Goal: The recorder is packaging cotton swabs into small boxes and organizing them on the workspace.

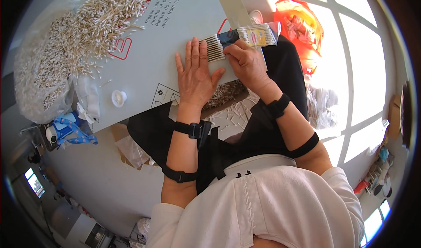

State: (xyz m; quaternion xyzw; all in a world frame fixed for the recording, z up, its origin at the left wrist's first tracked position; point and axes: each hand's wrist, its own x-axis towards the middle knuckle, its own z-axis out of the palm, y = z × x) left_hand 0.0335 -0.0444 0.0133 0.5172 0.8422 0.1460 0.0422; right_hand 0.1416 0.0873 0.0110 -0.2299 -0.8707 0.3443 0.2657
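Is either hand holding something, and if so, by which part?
The left hand grips nothing; it lies flat beside the cotton swabs. The right hand is curled at the near edge of the dark band; whether it grips that cannot be told.

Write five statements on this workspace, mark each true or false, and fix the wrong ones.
1. The left hand has its fingers spread at the left end of a row of cotton swabs. True.
2. The right hand lies with every finger straight. False: its fingers are curled.
3. A small white round container is on the grey surface. True.
4. The red plastic bag is left of the grey surface. False: the bag is to its right.
5. A loose heap of swabs is at the picture's upper left. True.
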